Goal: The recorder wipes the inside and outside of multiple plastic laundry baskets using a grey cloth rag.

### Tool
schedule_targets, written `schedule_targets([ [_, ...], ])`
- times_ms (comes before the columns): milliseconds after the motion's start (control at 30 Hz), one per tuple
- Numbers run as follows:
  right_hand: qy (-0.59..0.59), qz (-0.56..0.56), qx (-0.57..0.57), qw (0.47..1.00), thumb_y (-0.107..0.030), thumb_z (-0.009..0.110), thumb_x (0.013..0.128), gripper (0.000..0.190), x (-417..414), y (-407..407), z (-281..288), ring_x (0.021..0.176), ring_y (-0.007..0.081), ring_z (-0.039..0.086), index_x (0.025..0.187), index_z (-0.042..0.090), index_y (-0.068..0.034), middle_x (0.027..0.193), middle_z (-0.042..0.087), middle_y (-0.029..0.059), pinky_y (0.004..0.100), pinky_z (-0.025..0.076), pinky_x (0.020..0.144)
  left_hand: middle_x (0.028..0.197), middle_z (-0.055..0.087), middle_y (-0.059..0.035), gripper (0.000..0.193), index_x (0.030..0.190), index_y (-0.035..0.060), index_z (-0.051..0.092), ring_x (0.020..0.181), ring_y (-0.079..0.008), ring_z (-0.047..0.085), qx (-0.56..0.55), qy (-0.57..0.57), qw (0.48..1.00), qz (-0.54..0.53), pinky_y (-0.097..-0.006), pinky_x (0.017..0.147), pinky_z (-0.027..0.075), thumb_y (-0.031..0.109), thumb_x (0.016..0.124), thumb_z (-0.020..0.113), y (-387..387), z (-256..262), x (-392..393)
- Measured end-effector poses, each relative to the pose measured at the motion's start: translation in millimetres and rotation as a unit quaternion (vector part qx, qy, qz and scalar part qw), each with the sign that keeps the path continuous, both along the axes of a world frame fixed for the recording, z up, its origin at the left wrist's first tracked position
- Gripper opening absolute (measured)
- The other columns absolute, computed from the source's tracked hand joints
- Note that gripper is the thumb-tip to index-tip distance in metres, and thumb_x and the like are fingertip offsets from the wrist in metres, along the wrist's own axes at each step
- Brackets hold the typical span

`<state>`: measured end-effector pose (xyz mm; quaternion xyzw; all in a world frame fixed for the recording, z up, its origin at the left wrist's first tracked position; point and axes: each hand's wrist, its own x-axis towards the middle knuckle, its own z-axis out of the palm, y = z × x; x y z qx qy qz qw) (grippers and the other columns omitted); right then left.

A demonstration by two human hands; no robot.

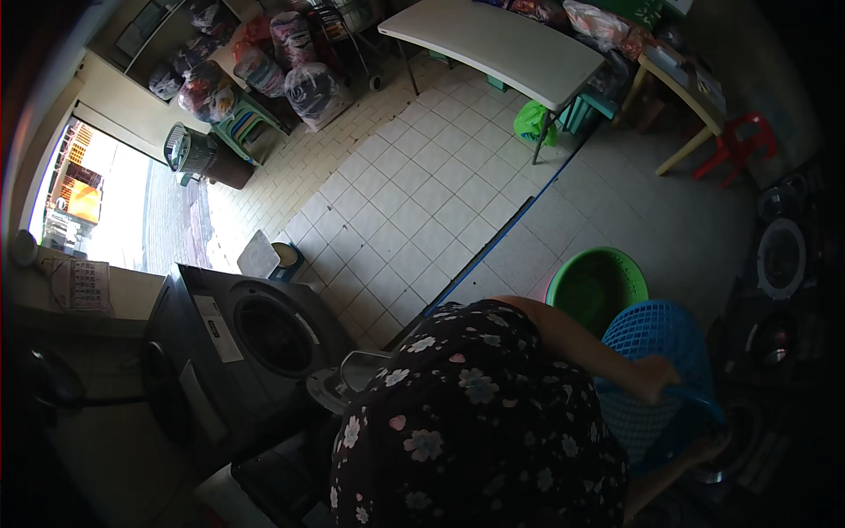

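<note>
My left hand [652, 379] grips the rim of a blue plastic laundry basket [643, 336], which is tilted over on its side. Deep in shadow, my right hand [709, 443] is at the basket's lower rim, in front of a dark front-loading machine; its fingers are too dim to tell their grip. What the basket holds is hidden. Just beyond it, a green plastic basket [597, 284] stands on the tiled floor. My dark floral top [475, 422] fills the lower middle of the view.
Stacked front-loading machines with round doors [781, 259] line the right. Another dark front-loader [274, 333] stands at left. A folding table [492, 46], a red stool [739, 148] and a wooden table [686, 92] are farther off. Several bagged bundles [313, 92] sit near the doorway [138, 198].
</note>
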<state>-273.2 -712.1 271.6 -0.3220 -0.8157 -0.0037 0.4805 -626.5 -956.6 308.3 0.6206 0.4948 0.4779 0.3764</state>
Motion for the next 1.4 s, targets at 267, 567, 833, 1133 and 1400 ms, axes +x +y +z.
schedule_targets([
  [267,-0.237,0.163,0.227,0.93,-0.029,0.043,0.102,0.038,-176.3,-128.9,40.1,0.092,0.0257,0.062,0.101,0.062,0.004,0.1,0.065,0.0151,0.0401,0.048,0.082,0.094,0.067,-0.0203,0.038,0.103,0.0011,0.067,0.094,-0.0347,0.065,0.053,-0.034,0.996,0.057,-0.0422,0.081,0.051,0.005,0.065,0.066,-5.5,-35.2,6.3],
  [567,0.0,0.025,-0.008,1.0,-0.032,0.044,0.101,0.038,-134.8,-93.6,-2.8,0.097,0.0327,0.061,0.111,0.062,0.001,0.106,0.064,0.0161,0.0438,0.047,0.09,0.095,0.067,-0.0214,0.038,0.105,0.0013,0.066,0.092,-0.0344,0.065,-0.045,-0.026,0.999,0.0,-0.0426,0.081,0.05,0.005,0.067,0.066,-10.0,-48.1,-1.0],
  [833,0.021,-0.119,-0.047,0.992,-0.031,0.045,0.101,0.037,-79.5,-65.1,-23.3,0.09,0.0317,0.061,0.111,0.062,-0.001,0.101,0.063,0.0126,0.0422,0.049,0.085,0.094,0.068,-0.0199,0.038,0.106,0.0026,0.067,0.094,-0.0334,0.066,-0.043,0.001,0.999,-0.023,-0.0419,0.083,0.051,0.007,0.068,0.067,-13.2,-39.4,7.5],
  [1133,-0.14,0.051,0.042,0.988,-0.029,0.045,0.1,0.039,-190.8,-163.6,34.9,0.107,0.0327,0.058,0.116,0.06,0.004,0.111,0.063,0.018,0.0438,0.046,0.092,0.099,0.067,-0.0206,0.041,0.108,0.0006,0.065,0.094,-0.0342,0.066,-0.015,0.03,0.999,0.005,-0.0424,0.083,0.051,0.009,0.068,0.068,-13.3,-52.1,-1.0],
  [1400,0.074,-0.128,-0.031,0.988,-0.034,0.04,0.102,0.042,-85.1,-37.8,-39.8,0.108,0.0345,0.058,0.106,0.061,0.002,0.107,0.062,0.0168,0.0484,0.043,0.095,0.101,0.067,-0.0202,0.04,0.11,0.0022,0.065,0.096,-0.034,0.066,-0.055,0.004,0.998,-0.019,-0.0417,0.084,0.051,0.012,0.071,0.069,-22.1,-36.6,-21.0],
])
